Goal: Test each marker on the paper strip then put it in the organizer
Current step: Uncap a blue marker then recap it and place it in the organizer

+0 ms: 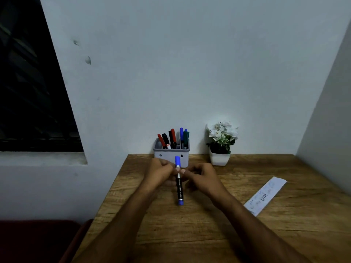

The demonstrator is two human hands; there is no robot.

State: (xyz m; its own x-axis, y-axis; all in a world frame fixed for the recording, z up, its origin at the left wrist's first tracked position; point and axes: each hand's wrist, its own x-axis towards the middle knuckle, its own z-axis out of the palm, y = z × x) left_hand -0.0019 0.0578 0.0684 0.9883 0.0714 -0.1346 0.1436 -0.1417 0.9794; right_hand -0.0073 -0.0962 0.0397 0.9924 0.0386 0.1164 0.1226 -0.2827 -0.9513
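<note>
Both hands meet on one blue marker, held above the surface just in front of the grey organizer. The left hand and the right hand each pinch it with curled fingers near its upper end, where the blue cap joins the black barrel, so the shared grip sits high on the pen. From that grip the marker's long axis runs almost straight toward and away from the person: the cap sticks out beyond the grip toward the organizer, and the longer black barrel hangs back below it, ending in a blue tail. Whether the cap is fully seated or part-way off cannot be told here. The organizer lies directly beyond the grip, very near, and other markers stand upright in it. The paper strip, already scribbled on, lies well off to the right of the grip and somewhat nearer the person, its length slanting away to the right. The right hand is clearly the nearer one to it. By my reading, if this pen is untested, the cap should go with the left hand and the barrel swing right; if tested, a short push forward will do.
</note>
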